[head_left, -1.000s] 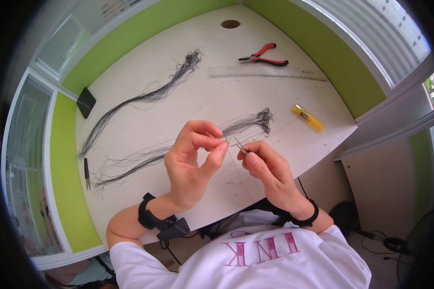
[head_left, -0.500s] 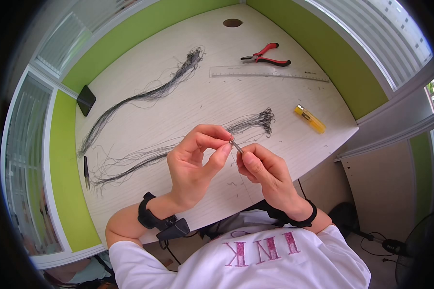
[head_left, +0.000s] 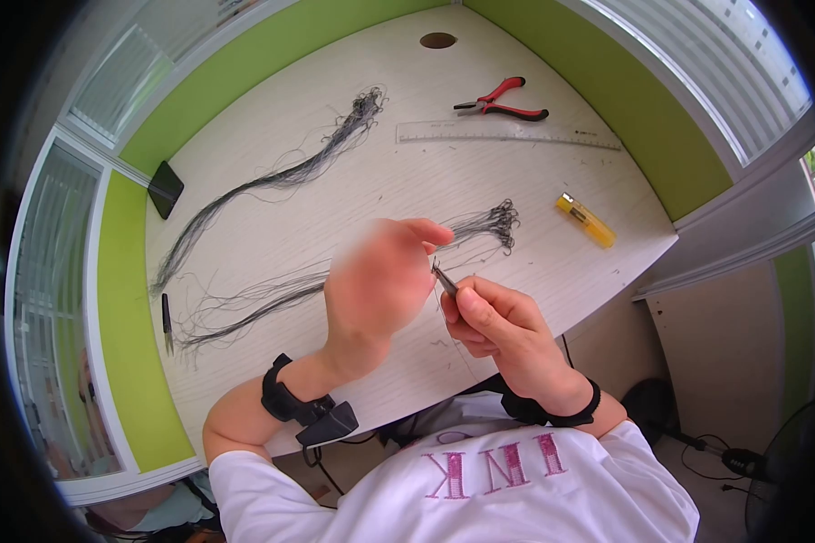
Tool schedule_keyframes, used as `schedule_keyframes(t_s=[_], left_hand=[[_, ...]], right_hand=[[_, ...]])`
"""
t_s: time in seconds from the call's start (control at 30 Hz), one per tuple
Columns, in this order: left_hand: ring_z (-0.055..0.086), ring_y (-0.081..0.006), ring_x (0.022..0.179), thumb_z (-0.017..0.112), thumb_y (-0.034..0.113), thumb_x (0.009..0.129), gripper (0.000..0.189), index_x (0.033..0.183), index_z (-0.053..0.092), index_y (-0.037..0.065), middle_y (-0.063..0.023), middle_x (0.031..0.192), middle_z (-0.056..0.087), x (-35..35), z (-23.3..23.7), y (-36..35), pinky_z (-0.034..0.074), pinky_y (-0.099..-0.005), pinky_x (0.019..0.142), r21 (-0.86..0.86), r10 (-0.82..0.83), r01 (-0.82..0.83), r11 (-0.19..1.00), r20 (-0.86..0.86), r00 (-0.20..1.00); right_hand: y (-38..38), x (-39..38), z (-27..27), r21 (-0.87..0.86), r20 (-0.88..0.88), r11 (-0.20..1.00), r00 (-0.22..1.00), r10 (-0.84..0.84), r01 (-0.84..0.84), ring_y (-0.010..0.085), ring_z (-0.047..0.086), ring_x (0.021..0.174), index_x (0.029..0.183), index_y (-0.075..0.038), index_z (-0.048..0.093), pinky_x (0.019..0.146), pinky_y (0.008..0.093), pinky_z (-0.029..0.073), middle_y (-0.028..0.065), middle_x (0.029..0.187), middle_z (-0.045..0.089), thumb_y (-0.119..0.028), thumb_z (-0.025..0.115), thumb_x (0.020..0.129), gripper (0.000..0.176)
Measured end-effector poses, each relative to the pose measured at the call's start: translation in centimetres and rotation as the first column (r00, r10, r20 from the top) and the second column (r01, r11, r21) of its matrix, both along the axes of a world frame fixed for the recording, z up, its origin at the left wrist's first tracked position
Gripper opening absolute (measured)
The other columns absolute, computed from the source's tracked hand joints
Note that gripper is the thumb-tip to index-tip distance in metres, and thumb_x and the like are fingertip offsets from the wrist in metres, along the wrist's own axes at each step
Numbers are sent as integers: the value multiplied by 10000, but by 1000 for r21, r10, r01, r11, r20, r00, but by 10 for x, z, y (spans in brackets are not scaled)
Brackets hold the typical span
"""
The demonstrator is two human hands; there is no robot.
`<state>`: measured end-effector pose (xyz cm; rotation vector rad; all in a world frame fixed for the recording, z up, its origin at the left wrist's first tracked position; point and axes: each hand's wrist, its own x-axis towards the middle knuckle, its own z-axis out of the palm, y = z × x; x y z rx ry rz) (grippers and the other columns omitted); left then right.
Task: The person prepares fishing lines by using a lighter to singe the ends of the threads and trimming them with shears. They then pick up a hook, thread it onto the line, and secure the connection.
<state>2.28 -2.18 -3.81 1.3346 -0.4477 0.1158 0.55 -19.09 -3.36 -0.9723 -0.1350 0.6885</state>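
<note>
My right hand (head_left: 503, 330) is closed on a small metal tool (head_left: 445, 281), its tip pointing up and left with a tiny dark hook at the end. Close to that tip, my left hand (head_left: 380, 281) is turned and partly blurred, one finger reaching out to the right; whether it holds a line is too blurred to tell. Behind my left hand lies a bundle of dark lines (head_left: 272, 297) whose hooks (head_left: 502, 223) gather at its right end. A second hooked bundle (head_left: 285, 176) lies farther back on the left.
On the white table (head_left: 335, 217) are red-handled pliers (head_left: 505, 101), a clear ruler (head_left: 507, 135) and a yellow lighter (head_left: 586, 220). Black scissors or snips (head_left: 167, 321) and a dark flat object (head_left: 165, 189) lie by the left green partition (head_left: 136, 335).
My left hand has turned over and its fingertips have come off the tool's tip. My right hand still holds the tool in nearly the same place.
</note>
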Motion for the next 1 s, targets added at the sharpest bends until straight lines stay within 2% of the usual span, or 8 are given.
schedule_keyframes(t_s=[0.03, 0.1, 0.2, 0.4, 0.53, 0.6, 0.87, 1.0], left_hand=[[482, -220, 1086, 541, -43, 783, 88, 801, 524, 42, -160, 1103, 536, 1, -1, 1, 378, -368, 906, 3, -1, 1, 1000, 0, 1000], [480, -235, 1090, 527, -58, 774, 101, 798, 516, 40, -160, 1071, 542, 3, -3, 3, 377, -391, 918, -78, -103, 104, 992, 9, 995], [491, -243, 1055, 509, -70, 770, 111, 798, 511, 38, -161, 1032, 543, 4, -2, 3, 376, -415, 925, -107, -149, 153, 982, 39, 988], [499, -220, 982, 493, -85, 764, 131, 805, 503, 39, -157, 996, 536, 7, -3, 4, 381, -405, 906, -124, -188, 195, 973, 65, 980], [494, -213, 986, 497, -88, 761, 136, 811, 504, 37, -153, 994, 536, 5, 0, 3, 381, -389, 900, -118, -193, 198, 973, 59, 980], [451, -215, 911, 524, 32, 726, 85, 752, 463, 84, -94, 908, 510, 1, 4, -2, 334, -401, 879, -71, -98, 95, 993, -43, 994], [459, -204, 957, 503, -29, 734, 106, 759, 499, 73, -112, 981, 509, 3, 2, 0, 365, -374, 867, -18, -80, 80, 997, -30, 996], [460, -190, 971, 516, -51, 737, 121, 764, 520, 67, -118, 1037, 502, 4, 0, 1, 385, -361, 850, 24, -52, 52, 998, 1, 999]], right_hand=[[0, 0, 1, 9, -21, 1000, 1000, 7, -6, 17, 275, 588, 882, -74, 521, 502, 168, 229, -65, 693, 404, -322, 444, 945, 267], [0, 0, 1, 16, -31, 1000, 999, 26, -25, 18, 261, 580, 875, -76, 520, 498, 171, 219, -68, 682, 389, -332, 439, 945, 278], [0, -1, 1, 28, -46, 998, 998, 52, -51, 20, 238, 567, 860, -78, 516, 491, 176, 201, -72, 666, 364, -348, 431, 945, 296], [-2, -2, 5, 39, -59, 996, 995, 83, -80, 23, 230, 562, 844, -80, 511, 486, 181, 187, -74, 658, 347, -354, 425, 946, 306], [-3, -3, 3, 50, -71, 994, 992, 103, -99, 24, 230, 560, 841, -80, 509, 487, 182, 185, -74, 655, 345, -359, 422, 947, 310], [-3, -3, 3, 50, -72, 994, 992, 103, -99, 24, 231, 561, 840, -80, 508, 487, 182, 186, -73, 656, 345, -361, 422, 946, 312], [-3, -4, 1, 17, -13, 999, 999, 30, -30, 19, 249, 571, 838, -80, 515, 493, 175, 204, -67, 673, 380, -348, 447, 940, 295], [-4, -5, -1, -58, 70, 998, 997, -28, 32, 26, 334, 630, 882, -60, 531, 552, 175, 284, -50, 731, 450, -332, 465, 935, 286]])
